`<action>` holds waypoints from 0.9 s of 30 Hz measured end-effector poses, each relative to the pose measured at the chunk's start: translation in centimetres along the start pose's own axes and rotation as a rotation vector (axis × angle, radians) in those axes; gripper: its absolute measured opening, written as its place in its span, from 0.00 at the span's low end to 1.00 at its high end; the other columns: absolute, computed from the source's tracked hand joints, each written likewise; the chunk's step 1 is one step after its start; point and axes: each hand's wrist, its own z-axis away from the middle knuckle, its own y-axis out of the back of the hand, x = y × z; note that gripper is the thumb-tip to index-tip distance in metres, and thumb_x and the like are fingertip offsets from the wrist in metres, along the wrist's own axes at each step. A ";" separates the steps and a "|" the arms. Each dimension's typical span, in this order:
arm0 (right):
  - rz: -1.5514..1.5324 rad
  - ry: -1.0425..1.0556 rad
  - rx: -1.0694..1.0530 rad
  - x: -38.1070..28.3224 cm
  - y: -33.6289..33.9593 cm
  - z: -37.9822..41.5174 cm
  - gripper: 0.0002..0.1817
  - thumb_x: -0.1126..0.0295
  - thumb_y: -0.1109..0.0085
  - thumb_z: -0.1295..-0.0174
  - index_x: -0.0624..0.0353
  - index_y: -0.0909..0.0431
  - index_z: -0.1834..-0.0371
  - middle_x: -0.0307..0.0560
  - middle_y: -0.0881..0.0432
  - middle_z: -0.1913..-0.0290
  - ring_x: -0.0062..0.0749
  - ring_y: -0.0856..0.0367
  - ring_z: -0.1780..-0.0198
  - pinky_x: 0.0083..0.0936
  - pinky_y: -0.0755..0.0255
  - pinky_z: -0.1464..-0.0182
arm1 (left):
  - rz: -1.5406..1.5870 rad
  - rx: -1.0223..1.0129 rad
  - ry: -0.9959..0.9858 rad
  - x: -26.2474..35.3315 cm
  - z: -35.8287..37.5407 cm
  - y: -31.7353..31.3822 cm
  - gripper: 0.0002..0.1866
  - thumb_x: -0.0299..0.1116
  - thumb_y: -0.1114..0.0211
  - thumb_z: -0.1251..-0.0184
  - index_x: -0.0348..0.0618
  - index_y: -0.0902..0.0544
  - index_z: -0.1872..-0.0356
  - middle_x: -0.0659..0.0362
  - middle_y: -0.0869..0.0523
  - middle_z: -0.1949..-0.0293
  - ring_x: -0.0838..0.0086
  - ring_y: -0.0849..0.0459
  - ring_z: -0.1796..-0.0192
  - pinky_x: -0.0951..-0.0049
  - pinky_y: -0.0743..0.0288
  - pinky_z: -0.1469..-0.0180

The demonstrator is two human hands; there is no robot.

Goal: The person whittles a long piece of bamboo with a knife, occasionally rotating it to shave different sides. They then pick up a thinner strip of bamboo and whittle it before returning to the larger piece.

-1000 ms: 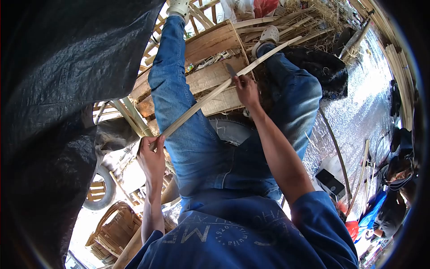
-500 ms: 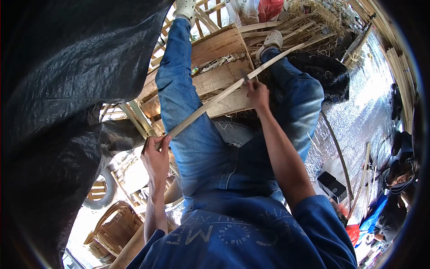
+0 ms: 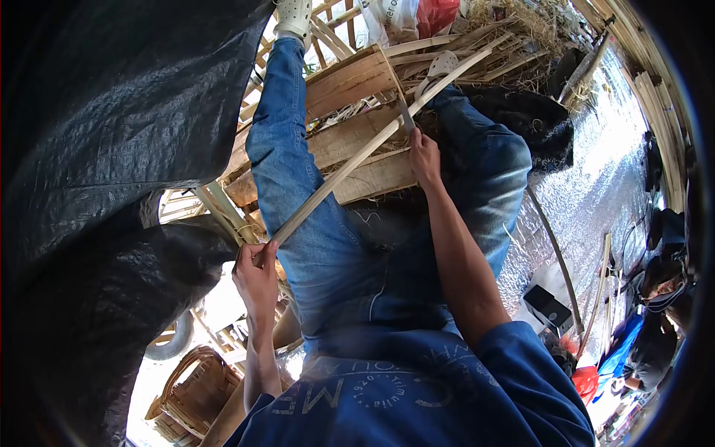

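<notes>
A long, pale bamboo strip (image 3: 344, 173) runs slantwise over my left thigh toward the upper right. Its near end is pinched between the thumb and fingers of my left hand (image 3: 255, 272), beside my left knee. My right hand (image 3: 425, 158) is closed around the handle of a knife (image 3: 405, 113). The blade points up and away from me, and overlaps the strip's edge in this view, well toward the far end. The knife's handle is mostly hidden in my fist.
Wooden boards (image 3: 357, 78) form a crate-like piece between my legs. Loose strips and straw (image 3: 514, 45) lie at the far end. Black plastic sheeting (image 3: 126, 112) hangs on the left, above a woven basket (image 3: 199, 391). A dark stick (image 3: 555, 253) lies on the shiny sheet at right.
My right hand has turned so the blade points more upward, beside the strip. The strip's far end has tilted higher, and my left hand sits slightly lower. The whole view has shifted a little.
</notes>
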 end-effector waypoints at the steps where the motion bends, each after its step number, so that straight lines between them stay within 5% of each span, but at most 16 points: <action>1: -0.001 -0.002 -0.002 -0.2 -0.2 0.2 0.23 0.53 0.57 0.30 0.63 0.22 0.64 0.47 0.23 0.80 0.29 0.21 0.74 0.31 0.29 0.70 | -0.036 -0.004 -0.001 0.0 0.0 0.0 0.14 0.37 0.34 0.38 0.34 0.23 0.72 0.50 0.18 0.74 0.64 0.19 0.73 0.67 0.28 0.68; 3: 0.141 0.048 0.059 -0.9 -0.6 0.8 0.25 0.51 0.58 0.33 0.64 0.20 0.63 0.66 0.20 0.66 0.61 0.21 0.58 0.46 0.30 0.54 | -0.074 -0.009 -0.001 0.0 -0.1 -0.1 0.15 0.37 0.34 0.38 0.34 0.23 0.71 0.49 0.18 0.74 0.62 0.19 0.73 0.66 0.28 0.68; 19: 0.264 0.300 0.007 -3.0 -0.2 4.4 0.20 0.58 0.56 0.33 0.63 0.18 0.67 0.66 0.21 0.70 0.62 0.22 0.63 0.46 0.27 0.56 | -0.175 0.051 -0.072 -0.9 0.0 -0.6 0.14 0.40 0.35 0.38 0.38 0.24 0.72 0.50 0.17 0.72 0.55 0.19 0.70 0.60 0.30 0.64; 23: 0.273 0.312 -0.332 -4.7 -1.2 7.3 0.24 0.55 0.58 0.32 0.65 0.18 0.67 0.69 0.21 0.68 0.64 0.22 0.61 0.48 0.27 0.54 | -0.136 0.027 -0.079 -0.7 -0.4 -1.1 0.15 0.41 0.35 0.38 0.38 0.24 0.71 0.50 0.17 0.72 0.55 0.19 0.69 0.60 0.29 0.64; 27: 0.414 0.320 -0.210 -4.3 -2.2 8.0 0.26 0.53 0.58 0.32 0.66 0.18 0.71 0.69 0.21 0.71 0.67 0.22 0.64 0.50 0.27 0.55 | -0.116 0.003 -0.064 0.1 -0.7 -0.5 0.15 0.41 0.35 0.38 0.38 0.23 0.70 0.50 0.17 0.71 0.55 0.18 0.69 0.61 0.29 0.64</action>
